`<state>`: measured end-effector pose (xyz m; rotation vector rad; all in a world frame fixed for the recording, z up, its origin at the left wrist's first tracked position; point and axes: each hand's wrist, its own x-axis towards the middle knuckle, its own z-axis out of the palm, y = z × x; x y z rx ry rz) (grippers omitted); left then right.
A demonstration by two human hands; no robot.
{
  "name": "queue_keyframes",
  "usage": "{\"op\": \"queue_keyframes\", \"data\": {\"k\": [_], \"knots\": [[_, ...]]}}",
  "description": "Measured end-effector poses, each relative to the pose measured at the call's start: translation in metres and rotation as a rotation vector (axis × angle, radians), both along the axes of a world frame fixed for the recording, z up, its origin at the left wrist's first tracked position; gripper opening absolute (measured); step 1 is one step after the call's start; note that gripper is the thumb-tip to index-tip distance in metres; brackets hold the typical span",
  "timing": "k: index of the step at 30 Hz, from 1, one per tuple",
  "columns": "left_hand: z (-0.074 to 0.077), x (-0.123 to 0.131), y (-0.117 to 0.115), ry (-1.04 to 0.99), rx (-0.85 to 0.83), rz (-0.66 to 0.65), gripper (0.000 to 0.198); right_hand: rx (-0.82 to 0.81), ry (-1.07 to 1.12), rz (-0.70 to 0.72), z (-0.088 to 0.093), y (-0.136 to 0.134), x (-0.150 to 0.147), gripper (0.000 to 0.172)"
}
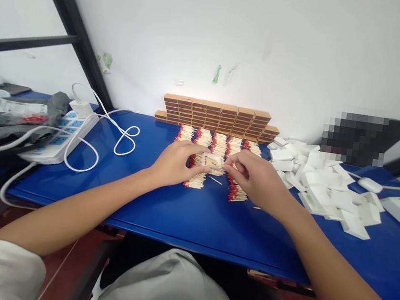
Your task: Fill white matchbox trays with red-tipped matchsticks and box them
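A small white matchbox tray with a few matches in it is gripped by my left hand, thumb below and fingers above. My right hand is pinched at the tray's right end; what its fingertips hold, if anything, is too small to make out. Under and around both hands lie several rows of red-tipped matches, partly covered by the hands. One loose match rests on the blue table just below the tray.
Closed matchboxes are stacked against the wall. White empty trays are heaped at the right, near a dark screen and a white adapter. At the left are a power strip, white cables and grey plastic bags.
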<state>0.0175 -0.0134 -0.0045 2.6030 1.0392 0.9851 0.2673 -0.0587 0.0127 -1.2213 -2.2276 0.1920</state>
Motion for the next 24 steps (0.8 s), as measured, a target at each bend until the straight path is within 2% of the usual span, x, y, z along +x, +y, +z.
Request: {"op": "queue_keyframes", "data": {"k": [7,17,24], "knots": [[0.004,0.003,-0.007,-0.002,-0.036,-0.128,0.043,-0.043,-0.011,0.005,-0.005,-0.001,-0.003,0.01],[0.002,0.003,-0.007,-0.033,-0.044,-0.169,0.042,-0.073,0.024,0.005,-0.01,0.0,-0.008,0.012],[0.002,0.002,-0.005,-0.023,-0.036,-0.119,0.044,-0.059,0.062,-0.005,-0.01,0.0,-0.008,0.017]]}}
